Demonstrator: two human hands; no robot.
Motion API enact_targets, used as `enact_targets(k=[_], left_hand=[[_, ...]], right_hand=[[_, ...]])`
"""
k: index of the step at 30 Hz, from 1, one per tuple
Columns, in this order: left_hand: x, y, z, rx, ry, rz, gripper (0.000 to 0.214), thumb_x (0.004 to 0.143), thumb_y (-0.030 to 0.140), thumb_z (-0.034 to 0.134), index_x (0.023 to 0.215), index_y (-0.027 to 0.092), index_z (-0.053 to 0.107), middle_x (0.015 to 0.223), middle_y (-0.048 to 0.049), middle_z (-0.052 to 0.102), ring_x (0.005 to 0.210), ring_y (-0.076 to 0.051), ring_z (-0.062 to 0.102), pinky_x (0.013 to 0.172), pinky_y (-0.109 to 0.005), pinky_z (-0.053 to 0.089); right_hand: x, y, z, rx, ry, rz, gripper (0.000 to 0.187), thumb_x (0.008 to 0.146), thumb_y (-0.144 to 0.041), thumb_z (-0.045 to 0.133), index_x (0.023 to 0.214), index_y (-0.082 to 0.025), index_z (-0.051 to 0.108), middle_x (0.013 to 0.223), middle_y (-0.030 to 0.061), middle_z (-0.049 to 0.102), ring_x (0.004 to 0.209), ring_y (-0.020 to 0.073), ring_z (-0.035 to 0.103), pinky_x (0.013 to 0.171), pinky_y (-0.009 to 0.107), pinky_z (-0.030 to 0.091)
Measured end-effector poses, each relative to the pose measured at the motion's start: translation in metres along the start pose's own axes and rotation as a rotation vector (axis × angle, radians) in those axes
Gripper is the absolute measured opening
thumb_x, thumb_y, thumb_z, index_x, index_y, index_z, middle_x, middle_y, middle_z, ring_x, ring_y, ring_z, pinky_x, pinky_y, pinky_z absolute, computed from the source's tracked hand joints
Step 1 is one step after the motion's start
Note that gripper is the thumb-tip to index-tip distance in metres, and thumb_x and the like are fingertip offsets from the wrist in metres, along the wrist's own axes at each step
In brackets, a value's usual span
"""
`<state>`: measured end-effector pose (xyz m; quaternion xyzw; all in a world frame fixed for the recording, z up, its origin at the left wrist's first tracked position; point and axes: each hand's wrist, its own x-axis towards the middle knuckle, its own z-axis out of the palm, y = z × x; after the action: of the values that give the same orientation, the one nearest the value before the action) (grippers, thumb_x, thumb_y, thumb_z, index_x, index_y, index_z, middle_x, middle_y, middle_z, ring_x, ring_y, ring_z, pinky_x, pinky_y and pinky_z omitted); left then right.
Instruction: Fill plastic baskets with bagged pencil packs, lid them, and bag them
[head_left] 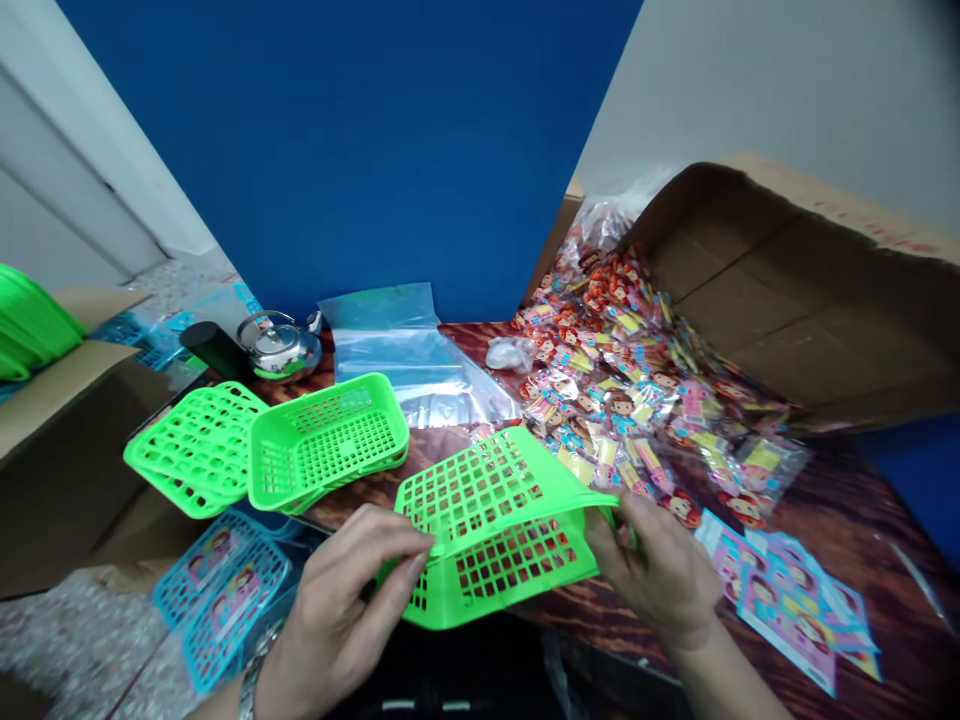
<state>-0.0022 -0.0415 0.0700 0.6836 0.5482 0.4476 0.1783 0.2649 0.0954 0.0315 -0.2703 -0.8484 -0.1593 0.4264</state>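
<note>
A bright green plastic mesh basket (480,490) is held tilted on its side above the front of the table. My left hand (352,590) pinches its left rim between thumb and fingers. My right hand (660,560) is closed on the right end, with some fingertips hidden behind the plastic. To the left, another green basket (330,450) sits upright on top of at least one more. Beside it lie flat green lids (202,450) with oval holes. Several printed cartoon cards (795,600) lie near my right hand.
Small clear packets (600,390) spill from a tipped cardboard box (787,290) at right. Clear plastic bags (405,350) and a metal kettle (281,345) stand along the back. Blue baskets (236,590) are low at left, near an open carton (67,440).
</note>
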Motion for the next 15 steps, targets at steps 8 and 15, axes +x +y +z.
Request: enact_targets(k=[8,15], left_hand=[[0.004,-0.006,-0.004,0.013,-0.015,0.018,0.033,0.085,0.002,0.051,0.113,0.018,0.056,0.093,-0.0061,0.061,0.086,-0.013,0.058,0.070,-0.024,0.049],[0.005,-0.006,-0.006,0.024,-0.033,0.004,0.033,0.085,0.004,0.051,0.114,0.019,0.057,0.093,-0.0061,0.061,0.086,-0.014,0.059,0.070,-0.025,0.050]], right_hand=[[0.005,0.002,0.002,-0.001,-0.013,-0.027,0.048,0.079,-0.011,0.065,0.122,-0.020,0.048,0.080,0.0023,0.070,0.066,0.0152,0.067,0.060,0.023,0.055],[0.012,0.002,0.004,0.010,0.024,-0.064,0.048,0.080,-0.013,0.065,0.123,-0.017,0.046,0.080,0.0038,0.070,0.065,0.0153,0.066,0.058,0.024,0.055]])
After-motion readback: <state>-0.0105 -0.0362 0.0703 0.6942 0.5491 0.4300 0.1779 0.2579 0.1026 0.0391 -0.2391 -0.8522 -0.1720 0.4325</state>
